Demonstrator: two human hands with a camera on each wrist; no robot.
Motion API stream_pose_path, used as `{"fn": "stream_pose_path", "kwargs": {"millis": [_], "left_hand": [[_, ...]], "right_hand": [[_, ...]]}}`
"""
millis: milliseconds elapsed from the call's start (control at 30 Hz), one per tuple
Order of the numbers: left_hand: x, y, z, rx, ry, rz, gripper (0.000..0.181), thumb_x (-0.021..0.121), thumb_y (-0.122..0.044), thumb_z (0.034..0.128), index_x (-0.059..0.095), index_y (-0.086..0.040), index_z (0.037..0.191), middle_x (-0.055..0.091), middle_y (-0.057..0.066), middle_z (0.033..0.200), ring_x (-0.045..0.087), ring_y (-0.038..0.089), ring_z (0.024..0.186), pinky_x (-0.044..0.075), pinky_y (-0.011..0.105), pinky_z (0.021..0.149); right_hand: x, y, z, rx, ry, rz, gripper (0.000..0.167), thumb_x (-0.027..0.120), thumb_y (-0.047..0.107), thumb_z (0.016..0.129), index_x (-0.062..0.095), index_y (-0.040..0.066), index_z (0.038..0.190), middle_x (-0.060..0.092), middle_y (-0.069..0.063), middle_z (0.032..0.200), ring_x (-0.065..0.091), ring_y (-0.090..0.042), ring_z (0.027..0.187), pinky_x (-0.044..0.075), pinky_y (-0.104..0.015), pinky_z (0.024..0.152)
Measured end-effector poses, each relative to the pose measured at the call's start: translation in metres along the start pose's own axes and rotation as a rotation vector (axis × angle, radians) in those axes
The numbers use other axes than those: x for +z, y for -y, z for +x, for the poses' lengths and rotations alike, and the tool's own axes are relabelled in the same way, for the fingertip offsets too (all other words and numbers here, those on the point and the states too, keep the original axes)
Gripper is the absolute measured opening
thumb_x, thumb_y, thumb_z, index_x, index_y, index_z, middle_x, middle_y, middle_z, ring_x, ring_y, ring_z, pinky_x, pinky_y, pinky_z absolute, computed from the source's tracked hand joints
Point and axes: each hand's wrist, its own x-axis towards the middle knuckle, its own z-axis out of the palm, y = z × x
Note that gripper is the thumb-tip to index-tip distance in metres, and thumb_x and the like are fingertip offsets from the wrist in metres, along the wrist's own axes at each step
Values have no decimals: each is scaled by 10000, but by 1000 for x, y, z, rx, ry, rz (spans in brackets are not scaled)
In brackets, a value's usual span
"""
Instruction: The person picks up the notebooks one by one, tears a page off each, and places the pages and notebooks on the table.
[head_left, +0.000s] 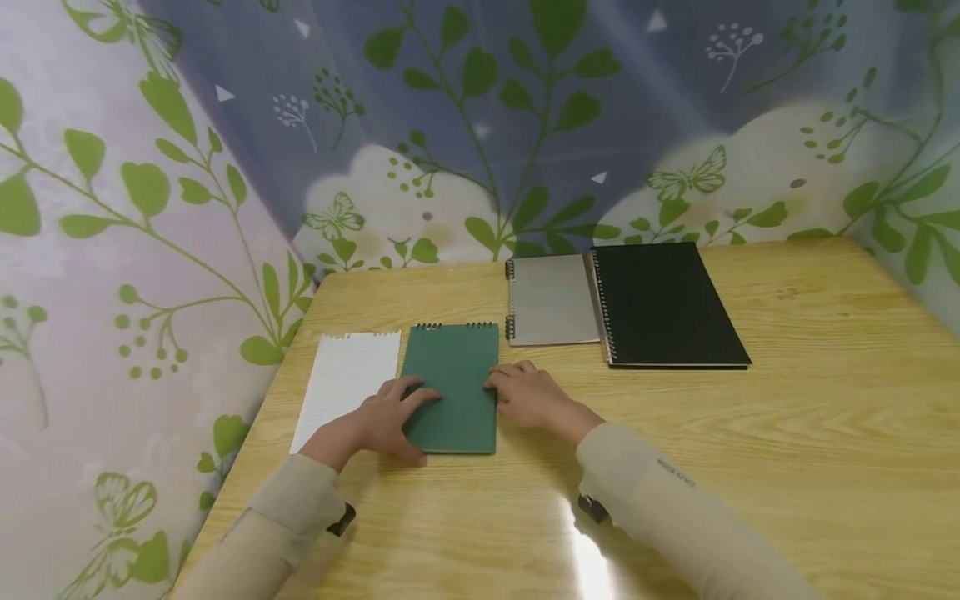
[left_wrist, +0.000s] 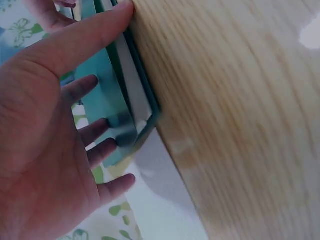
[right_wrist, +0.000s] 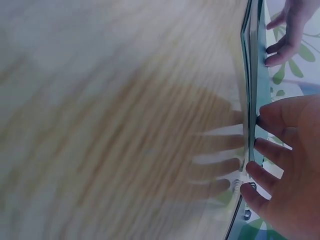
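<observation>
A green notebook (head_left: pixel 453 387) with black wire rings along its top lies closed on the table. My left hand (head_left: pixel 386 417) spreads over its left side, thumb at the bottom edge and fingers over the cover. In the left wrist view, the cover (left_wrist: pixel 107 100) stands slightly lifted from the white pages (left_wrist: pixel 134 85). My right hand (head_left: pixel 528 396) touches the notebook's right edge; the right wrist view shows its fingers (right_wrist: pixel 267 150) along the page edges. Left of the notebook lies a lined white sheet (head_left: pixel 348 375) with a torn top, partly hidden by the left hand.
Behind and to the right, a grey spiral notebook (head_left: pixel 555 300) lies partly under a larger black spiral notebook (head_left: pixel 667 308). The wooden table (head_left: pixel 787 467) meets leaf-patterned walls (head_left: pixel 450 192) at the back and left.
</observation>
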Motion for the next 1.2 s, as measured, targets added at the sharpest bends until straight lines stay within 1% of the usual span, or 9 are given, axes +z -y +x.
{"fn": "stream_pose_path", "kwargs": {"millis": [167,333,533,600,667,833,967,1067,1200], "left_hand": [[1,2,0,12,0,-5,863,750,-492,701,321,-227,1401,158,154,1484,167,399,1356,267,614,996],[0,-5,3,34,-15,-17,863,721,-537,709,325,-208,1401,155,168,1491,175,410,1359,240,612,1016],[-9,-27,17,95,-219,-22,728,571,-513,856,325,-117,1416,215,180,1485,260,407,1333,305,590,1003],[-15,-37,26,95,-272,-52,688,553,-462,887,338,-67,1407,265,197,1463,284,403,1325,304,572,1020],[-22,-48,39,72,-285,-119,660,546,-415,905,333,-45,1408,296,194,1454,281,380,1337,286,540,1054],[-33,-70,83,0,-249,-259,595,509,-301,946,295,-23,1426,328,176,1458,271,340,1364,259,485,1094],[-37,-87,115,-71,-224,-425,590,500,-264,952,265,-17,1434,366,186,1433,361,327,1316,333,467,1052],[-36,-97,131,-151,-223,-550,605,497,-277,951,246,-13,1435,378,201,1418,401,329,1284,370,462,1022],[-35,-107,143,-246,-229,-568,616,480,-274,956,221,28,1427,390,228,1400,449,332,1239,384,437,1016]], "right_hand": [[-2,-4,-1,-24,2,67,369,481,238,953,500,160,1314,347,-68,1470,309,-316,1329,294,-533,1039],[-13,-25,-15,-38,-92,155,425,478,262,954,459,96,1344,392,-127,1432,319,-352,1319,273,-553,1053],[-40,-67,-34,72,-231,214,436,483,235,950,455,31,1334,457,-172,1362,400,-362,1264,324,-527,1030],[-46,-81,-38,149,-271,233,449,488,264,951,457,24,1329,469,-184,1331,450,-357,1210,381,-520,972],[-51,-93,-40,220,-314,246,483,494,310,949,458,7,1323,482,-203,1293,486,-358,1155,420,-507,919],[-51,-109,-36,363,-334,233,610,475,438,935,427,-21,1335,425,-252,1322,408,-419,1209,387,-541,947],[-46,-113,-28,437,-308,233,637,482,440,930,403,-43,1338,385,-282,1334,360,-454,1221,350,-559,973],[-45,-112,-22,483,-301,218,635,498,432,923,421,-70,1304,405,-292,1278,393,-451,1164,378,-548,932],[-47,-109,-15,532,-276,188,627,495,431,921,449,-104,1245,420,-298,1224,423,-443,1104,406,-531,885]]}}
